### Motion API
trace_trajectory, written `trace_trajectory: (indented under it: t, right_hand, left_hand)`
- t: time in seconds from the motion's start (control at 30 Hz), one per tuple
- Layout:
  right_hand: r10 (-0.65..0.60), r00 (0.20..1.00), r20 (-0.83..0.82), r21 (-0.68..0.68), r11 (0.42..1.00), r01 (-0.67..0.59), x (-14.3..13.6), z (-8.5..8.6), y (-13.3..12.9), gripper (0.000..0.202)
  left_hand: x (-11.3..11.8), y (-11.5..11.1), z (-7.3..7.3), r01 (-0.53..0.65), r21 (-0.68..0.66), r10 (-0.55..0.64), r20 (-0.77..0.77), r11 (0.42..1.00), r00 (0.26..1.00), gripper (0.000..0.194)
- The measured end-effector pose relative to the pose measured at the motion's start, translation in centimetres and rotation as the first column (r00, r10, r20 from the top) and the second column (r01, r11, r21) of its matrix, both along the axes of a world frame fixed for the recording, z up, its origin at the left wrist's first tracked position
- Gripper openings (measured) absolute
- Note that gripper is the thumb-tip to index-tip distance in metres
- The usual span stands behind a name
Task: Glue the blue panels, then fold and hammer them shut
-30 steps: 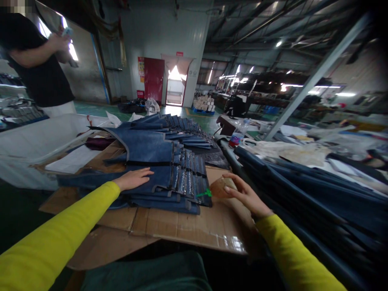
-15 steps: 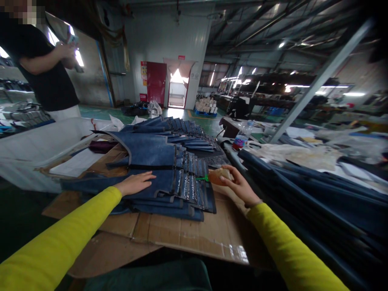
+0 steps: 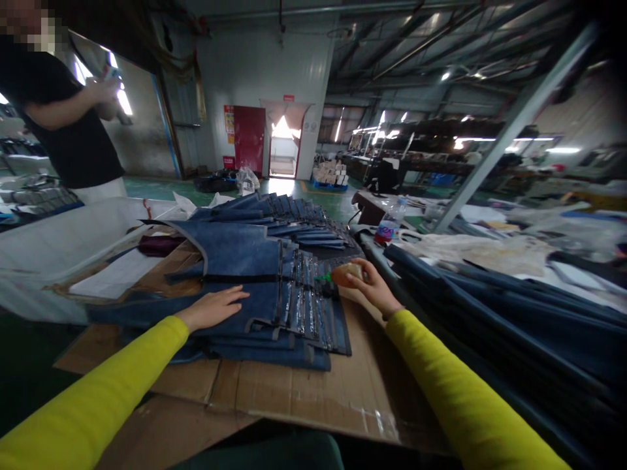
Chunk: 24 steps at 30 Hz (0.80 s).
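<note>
My left hand [image 3: 213,308] lies flat, fingers stretched, on the top piece of a stack of dark blue cut fabric [image 3: 240,251] with grey edging. My right hand [image 3: 376,289] grips an orange-brown bottle [image 3: 344,275] with a green tip, tilted so that the tip points left. That tip is over or close to the layered right edges of the stack; contact cannot be made out. Wet-looking shiny streaks [image 3: 309,307] run along these staggered edges. A black strip [image 3: 240,279] crosses the top piece.
Cardboard [image 3: 294,391] lies under the stack. More folded blue pieces [image 3: 298,219] fan out behind it. A white bin [image 3: 29,241] stands at left, near a person in black [image 3: 81,124]. To the right are a drink bottle [image 3: 390,222] and a dark blue fabric pile [image 3: 490,300].
My right hand has moved slightly left with the bottle, its tip still by the layered edges. My left hand stays flat on the fabric. The whole view has shifted a little.
</note>
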State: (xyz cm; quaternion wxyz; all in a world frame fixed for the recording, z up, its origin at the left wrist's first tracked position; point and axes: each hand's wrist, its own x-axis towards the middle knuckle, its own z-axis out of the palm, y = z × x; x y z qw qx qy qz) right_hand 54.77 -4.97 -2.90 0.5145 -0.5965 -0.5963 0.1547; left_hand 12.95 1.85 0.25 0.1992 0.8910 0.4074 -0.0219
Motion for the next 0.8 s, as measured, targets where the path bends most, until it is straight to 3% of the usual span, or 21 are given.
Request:
trace_trajectory:
  t: [0.5, 0.8]
  right_hand:
    - [-0.084, 0.996, 0.02, 0.057, 0.995, 0.083, 0.8, -0.2, 5.3, 0.052]
    - [-0.052, 0.999, 0.006, -0.038, 0.998, 0.053, 0.8, 1.6, 2.2, 0.047]
  left_hand:
    - [0.1, -0.2, 0.4, -0.028, -0.019, 0.028, 0.02, 0.999, 0.999, 0.048]
    - [0.0, -0.1, 0.2, -0.016, -0.014, 0.017, 0.031, 1.0, 0.999, 0.048]
